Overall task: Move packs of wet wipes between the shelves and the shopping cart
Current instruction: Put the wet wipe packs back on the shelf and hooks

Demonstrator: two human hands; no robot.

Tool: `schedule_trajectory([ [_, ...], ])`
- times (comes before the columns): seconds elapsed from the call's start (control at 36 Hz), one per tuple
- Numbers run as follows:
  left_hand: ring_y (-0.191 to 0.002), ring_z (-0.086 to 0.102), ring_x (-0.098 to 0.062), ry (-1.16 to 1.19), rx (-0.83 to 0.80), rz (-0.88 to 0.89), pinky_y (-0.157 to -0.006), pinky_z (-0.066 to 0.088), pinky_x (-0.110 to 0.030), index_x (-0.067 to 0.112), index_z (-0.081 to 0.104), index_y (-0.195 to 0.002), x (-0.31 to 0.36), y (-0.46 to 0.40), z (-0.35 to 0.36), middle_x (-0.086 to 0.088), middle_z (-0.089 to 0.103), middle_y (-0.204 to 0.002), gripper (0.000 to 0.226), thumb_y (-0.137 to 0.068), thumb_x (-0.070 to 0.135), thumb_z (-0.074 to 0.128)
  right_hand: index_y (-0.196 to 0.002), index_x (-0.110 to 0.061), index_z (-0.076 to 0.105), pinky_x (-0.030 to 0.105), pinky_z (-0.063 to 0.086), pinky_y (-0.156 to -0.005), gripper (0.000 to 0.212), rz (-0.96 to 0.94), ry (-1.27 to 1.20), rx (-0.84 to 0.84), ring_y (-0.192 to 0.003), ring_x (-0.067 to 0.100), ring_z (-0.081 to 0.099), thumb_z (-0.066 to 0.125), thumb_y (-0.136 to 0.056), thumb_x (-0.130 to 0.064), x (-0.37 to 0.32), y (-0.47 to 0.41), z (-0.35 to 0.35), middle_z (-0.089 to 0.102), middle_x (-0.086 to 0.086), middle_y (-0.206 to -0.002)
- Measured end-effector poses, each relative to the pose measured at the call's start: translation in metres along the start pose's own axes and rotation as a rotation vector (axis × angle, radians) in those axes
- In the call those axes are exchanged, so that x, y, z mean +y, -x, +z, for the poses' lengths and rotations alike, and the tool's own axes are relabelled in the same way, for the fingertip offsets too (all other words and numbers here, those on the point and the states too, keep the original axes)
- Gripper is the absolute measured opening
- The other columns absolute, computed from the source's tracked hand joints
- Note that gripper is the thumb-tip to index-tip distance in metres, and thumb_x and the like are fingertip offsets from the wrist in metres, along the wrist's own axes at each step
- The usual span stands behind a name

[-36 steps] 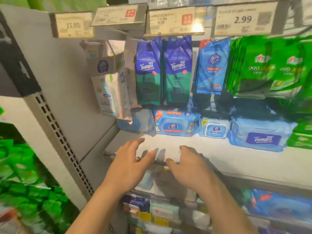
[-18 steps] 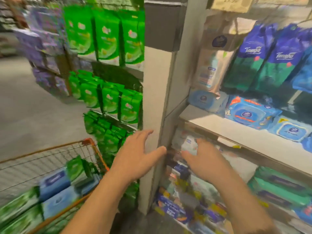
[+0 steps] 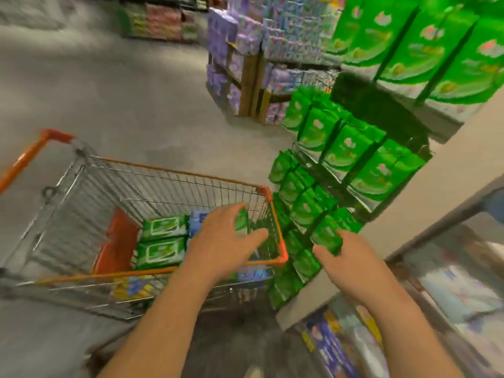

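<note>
Head view: left hand [image 3: 223, 241] spread wide over cart [image 3: 174, 173], empty; right hand [image 3: 346, 257] relaxed, empty.

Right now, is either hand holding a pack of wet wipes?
No: the left hand hovers open over the shopping cart and the right hand is open beside it, neither gripping anything.

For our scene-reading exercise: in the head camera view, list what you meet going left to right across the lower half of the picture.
Orange cart handle → green wipe packs in the cart → left hand → orange front corner of the cart → right hand → beige shelf end panel → blurred shelf goods at far right.
</note>
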State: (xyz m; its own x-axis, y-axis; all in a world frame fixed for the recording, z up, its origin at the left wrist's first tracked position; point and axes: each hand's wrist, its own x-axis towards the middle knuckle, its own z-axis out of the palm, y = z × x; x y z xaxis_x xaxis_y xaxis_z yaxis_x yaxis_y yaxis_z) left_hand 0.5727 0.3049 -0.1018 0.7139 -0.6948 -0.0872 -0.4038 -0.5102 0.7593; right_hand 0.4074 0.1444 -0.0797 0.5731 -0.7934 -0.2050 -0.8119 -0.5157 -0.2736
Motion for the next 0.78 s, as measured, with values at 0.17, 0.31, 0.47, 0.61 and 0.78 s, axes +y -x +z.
schedule_trajectory([
  [0.17,-0.144,0.032,-0.016,0.054,0.098,-0.128,-0.116,0.033,-0.041,0.037,0.027,-0.154,-0.049,-0.004,-0.029,0.009,0.032,-0.158,0.079,-0.087,0.063,0.061,-0.149,-0.005,0.039,0.042,0.036,-0.115,0.075,-0.080,0.056,-0.083,-0.137,0.033,0.045,0.053,-0.097,-0.057,-0.041,-0.033,0.020,0.047,0.017,-0.150],
  [0.31,-0.142,0.036,-0.014,0.044,0.142,-0.216,-0.113,0.035,-0.038,0.035,0.031,-0.153,-0.079,-0.017,-0.043,0.010,0.034,-0.157,0.074,-0.090,0.056,0.062,-0.134,-0.004,0.051,0.039,0.042,-0.101,0.060,-0.137,0.060,-0.136,-0.126,0.035,0.052,0.056,-0.098,-0.051,-0.070,-0.066,0.040,0.055,0.017,-0.137],
  [0.47,-0.143,0.035,-0.017,-0.009,0.147,-0.307,-0.116,0.034,-0.045,0.035,0.032,-0.152,-0.113,-0.052,-0.045,0.007,0.036,-0.157,0.076,-0.087,0.062,0.061,-0.146,-0.008,0.043,0.040,0.041,-0.110,0.070,-0.266,0.058,-0.231,-0.133,0.031,0.048,0.054,-0.096,-0.056,-0.095,-0.118,0.071,0.052,0.015,-0.146],
  [0.61,-0.142,0.037,-0.017,-0.062,0.116,-0.398,-0.115,0.033,-0.037,0.028,0.036,-0.152,-0.130,-0.094,-0.038,0.003,0.039,-0.156,0.076,-0.087,0.057,0.063,-0.142,-0.007,0.046,0.039,0.035,-0.113,0.056,-0.314,0.079,-0.324,-0.137,0.032,0.043,0.057,-0.100,-0.043,-0.109,-0.161,0.085,0.050,0.017,-0.146],
  [0.78,-0.142,0.036,-0.018,-0.091,0.028,-0.466,-0.116,0.033,-0.039,0.029,0.034,-0.153,-0.136,-0.142,-0.026,0.003,0.036,-0.157,0.075,-0.089,0.057,0.062,-0.145,-0.009,0.044,0.038,0.032,-0.115,0.055,-0.313,0.067,-0.442,-0.140,0.030,0.040,0.054,-0.102,-0.042,-0.105,-0.214,0.097,0.048,0.014,-0.149],
])
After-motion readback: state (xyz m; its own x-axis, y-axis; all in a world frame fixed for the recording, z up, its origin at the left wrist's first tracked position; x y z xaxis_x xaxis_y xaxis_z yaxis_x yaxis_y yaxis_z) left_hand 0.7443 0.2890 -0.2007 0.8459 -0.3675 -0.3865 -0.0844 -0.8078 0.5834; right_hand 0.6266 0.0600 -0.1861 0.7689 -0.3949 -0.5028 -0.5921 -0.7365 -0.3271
